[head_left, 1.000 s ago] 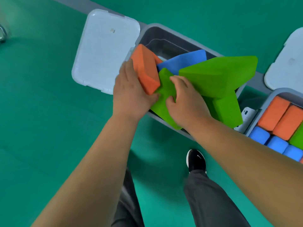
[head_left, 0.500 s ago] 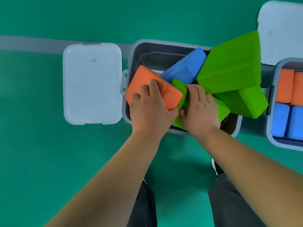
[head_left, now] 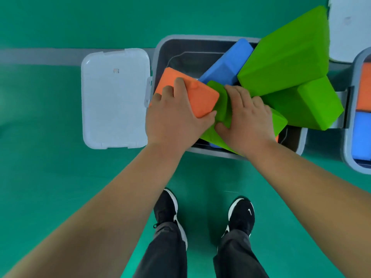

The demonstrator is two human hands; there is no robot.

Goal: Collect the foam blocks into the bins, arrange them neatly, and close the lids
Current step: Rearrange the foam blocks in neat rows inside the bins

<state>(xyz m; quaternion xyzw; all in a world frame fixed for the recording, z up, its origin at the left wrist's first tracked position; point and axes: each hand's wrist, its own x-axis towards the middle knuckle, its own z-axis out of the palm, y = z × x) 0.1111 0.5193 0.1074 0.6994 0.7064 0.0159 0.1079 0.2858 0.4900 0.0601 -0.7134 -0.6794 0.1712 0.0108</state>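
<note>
progress: about midway, i'd say. the blocks are in the middle bin (head_left: 200, 38) but heaped any old way, and the lid (head_left: 114, 97) lies open beside it.
left hand (head_left: 174, 115): fingers curled over the orange block (head_left: 192, 91), thumb on its near edge, at the bin's left end.
right hand (head_left: 247, 121): pinching the small green block (head_left: 220, 101), touching the orange one.
middle bin: blue block (head_left: 226, 63) tilted, big green block (head_left: 287, 51) sticking up over the rim.
right bin (head_left: 349, 137): orange and blue blocks in tidy rows, not closed.
left to do: flatten the pile, shut both lids.

Bare forearms (head_left: 112, 201), dark grey trousers (head_left: 166, 255), black white-soled sneakers (head_left: 242, 214)
</note>
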